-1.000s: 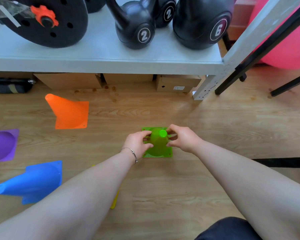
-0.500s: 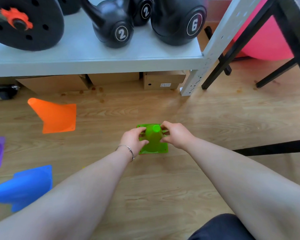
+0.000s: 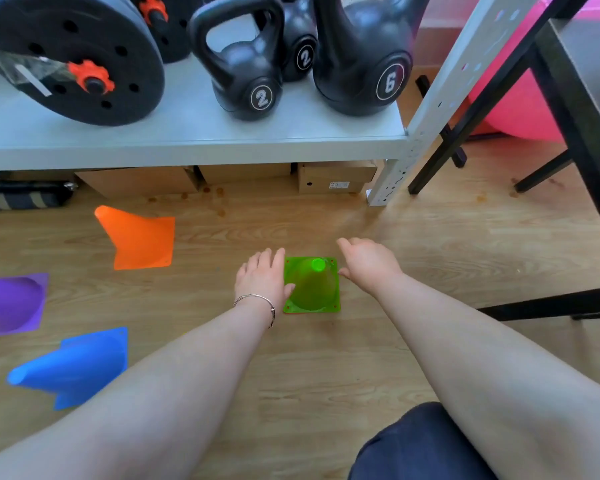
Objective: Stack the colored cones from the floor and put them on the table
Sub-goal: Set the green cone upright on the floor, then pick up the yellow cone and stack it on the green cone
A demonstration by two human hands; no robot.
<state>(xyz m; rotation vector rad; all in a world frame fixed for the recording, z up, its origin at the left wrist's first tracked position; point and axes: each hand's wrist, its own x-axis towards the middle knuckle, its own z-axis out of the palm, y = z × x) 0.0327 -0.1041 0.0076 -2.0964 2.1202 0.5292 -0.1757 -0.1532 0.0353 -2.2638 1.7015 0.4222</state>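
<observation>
Readable marks: white "2" in a ring on front kettlebell (image 3: 246, 77); another "2" on smaller kettlebell behind (image 3: 300, 53); "6" in a ring on large kettlebell (image 3: 364, 64), right end of shelf. Cardboard box (image 3: 336, 176) under shelf has white label w/ print, too small to read

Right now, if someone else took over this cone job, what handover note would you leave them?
Left hand open, beside the green cone; right hand open, on its other side. Neither grips it.
Green cone stands upright on the floor. Orange cone, purple cone and blue cone lie tipped over to the left.
Done: green cone set as base. Left: stack the other three, then carry the stack to the table.
</observation>
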